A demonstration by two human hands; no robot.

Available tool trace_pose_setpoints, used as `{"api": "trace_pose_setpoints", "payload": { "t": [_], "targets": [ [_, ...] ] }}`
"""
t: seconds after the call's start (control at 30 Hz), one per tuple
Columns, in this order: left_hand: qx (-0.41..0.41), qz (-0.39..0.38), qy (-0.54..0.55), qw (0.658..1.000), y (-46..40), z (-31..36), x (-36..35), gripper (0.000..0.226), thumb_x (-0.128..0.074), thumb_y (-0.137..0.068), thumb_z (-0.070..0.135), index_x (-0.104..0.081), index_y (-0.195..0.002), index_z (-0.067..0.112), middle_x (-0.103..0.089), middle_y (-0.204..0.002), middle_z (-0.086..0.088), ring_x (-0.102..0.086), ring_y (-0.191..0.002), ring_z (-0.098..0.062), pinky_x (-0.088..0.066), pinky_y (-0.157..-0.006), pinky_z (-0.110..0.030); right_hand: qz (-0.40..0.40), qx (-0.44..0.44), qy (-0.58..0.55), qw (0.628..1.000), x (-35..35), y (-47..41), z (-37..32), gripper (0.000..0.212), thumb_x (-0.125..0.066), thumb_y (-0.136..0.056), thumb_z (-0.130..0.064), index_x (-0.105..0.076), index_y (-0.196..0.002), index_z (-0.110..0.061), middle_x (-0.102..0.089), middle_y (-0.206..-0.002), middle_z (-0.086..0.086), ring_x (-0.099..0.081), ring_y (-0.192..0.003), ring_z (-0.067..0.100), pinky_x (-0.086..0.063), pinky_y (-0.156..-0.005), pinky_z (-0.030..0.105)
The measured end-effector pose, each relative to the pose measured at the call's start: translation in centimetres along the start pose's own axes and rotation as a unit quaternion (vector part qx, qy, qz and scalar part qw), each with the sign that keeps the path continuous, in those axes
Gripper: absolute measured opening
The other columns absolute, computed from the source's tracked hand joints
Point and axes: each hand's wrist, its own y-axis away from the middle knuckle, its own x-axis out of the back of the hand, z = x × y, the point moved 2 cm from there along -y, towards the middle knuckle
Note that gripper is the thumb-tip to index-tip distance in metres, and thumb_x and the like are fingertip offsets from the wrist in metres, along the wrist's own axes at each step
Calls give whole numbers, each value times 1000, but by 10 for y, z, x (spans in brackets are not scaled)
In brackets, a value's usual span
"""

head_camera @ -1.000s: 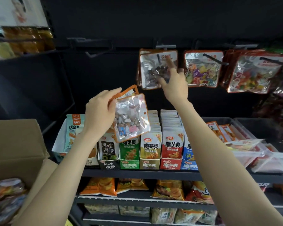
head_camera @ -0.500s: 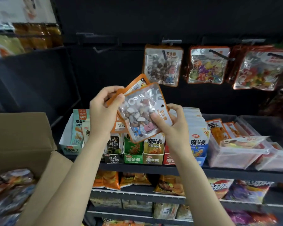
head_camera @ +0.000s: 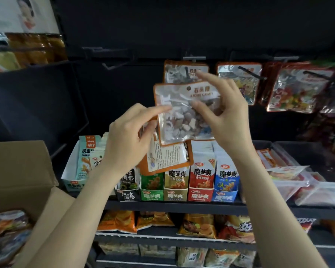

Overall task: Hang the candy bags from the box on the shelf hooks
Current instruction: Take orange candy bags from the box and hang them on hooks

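Orange-trimmed and clear-fronted, the stone candy bag [head_camera: 184,111] sits at the centre of the frame, held upright with its printed header uppermost, so the hole in that header faces the hook it is meant for. The right hand [head_camera: 223,113] pinches it by its right edge, thumb on the front and fingers behind, with the index finger lifted toward the hook [head_camera: 186,70] just above; that raised finger looks ready to guide the header on. The left hand [head_camera: 128,138] has its grip on a second candy bag [head_camera: 168,158], turned back-side out and held lower, below and partly behind the first; keeping it low leaves the top bag free to go up alone. The left fingertips also touch the left side of the front bag, probably to steady it.

Another stone candy bag [head_camera: 182,73] already hangs on that hook, so the new one would go in front of it. Further hooks to the right carry mixed candy bags [head_camera: 240,82]. The cardboard box [head_camera: 17,171] stands open at the lower left of the frame with more bags inside, near the left forearm for easy reach. Boxed snacks [head_camera: 201,180] line the shelf beneath the hands.
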Motion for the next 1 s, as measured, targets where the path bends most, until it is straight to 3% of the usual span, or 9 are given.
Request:
{"api": "trace_pose_setpoints", "payload": {
  "t": [0.07,0.2,0.27,0.33,0.57,0.67,0.77,0.9,1.0],
  "targets": [
    [8,3,9,1000,-4,-2,-4,41,-55,-92,2,-59,-130,16,-59,-88,-2,-55,-75,-9,-49,-65,-20,16,-10,0,1000,-3,-9,0,35,-67,-91,-20,-58,-123,-30,-53,-110,-5,-45,-78,-7,-38,-78,13],
    [41,-8,-3,999,-15,-8,-13,42,-57,-91,-1,-59,-130,14,-52,-85,6,-49,-72,-7,-43,-65,-9,23,-63,25,997,-10,-18,12,34,-64,-93,-24,-61,-127,-29,-53,-112,0,-44,-82,-3,-37,-78,6],
    [52,-19,-4,998,-17,-10,-16,41,-57,-92,0,-59,-130,15,-52,-85,8,-48,-68,-7,-42,-64,-6,11,-83,15,996,-14,-20,18,37,-63,-94,-24,-59,-130,-29,-50,-111,1,-46,-81,3,-43,-79,13],
    [56,-23,3,998,-19,-13,-18,41,-56,-93,2,-58,-131,17,-52,-86,7,-49,-70,-6,-41,-64,-5,6,-86,13,996,-15,-22,20,39,-63,-94,-23,-59,-131,-29,-50,-110,2,-40,-76,-2,-42,-79,13],
    [77,-11,17,997,-22,-23,-24,38,-55,-94,4,-60,-129,18,-55,-92,8,-55,-77,-6,-46,-65,-12,-2,-65,33,997,-20,-32,15,40,-60,-96,-14,-55,-135,-19,-40,-108,5,-43,-72,-21,-36,-68,-1],
    [109,-21,23,994,-32,-34,-36,34,-54,-95,7,-63,-125,21,-55,-92,10,-54,-73,-1,-41,-66,-5,-7,-75,60,995,-27,-43,28,39,-59,-96,-17,-56,-135,-20,-45,-118,11,-44,-79,-15,-32,-72,-4],
    [171,-52,30,983,-46,-47,-51,34,-52,-97,10,-62,-126,25,-55,-93,8,-56,-75,-7,-45,-64,-14,-10,-111,89,990,-37,-61,47,36,-58,-97,-20,-57,-133,-17,-43,-131,13,-45,-82,-11,-27,-73,-7],
    [189,-83,-13,978,-49,-56,-57,34,-51,-97,11,-62,-126,25,-52,-94,9,-51,-77,-3,-38,-64,-14,-26,-134,183,974,-53,-85,73,31,-56,-97,-18,-61,-126,-9,-40,-141,16,-59,-104,27,-41,-83,19],
    [194,-81,-25,977,-39,-59,-48,29,-54,-96,15,-63,-122,24,-59,-101,6,-54,-85,-5,-41,-68,-17,-36,-143,229,962,-60,-87,80,34,-54,-97,-21,-57,-130,-10,-39,-142,18,-61,-100,32,-50,-87,36]
  ]
}}
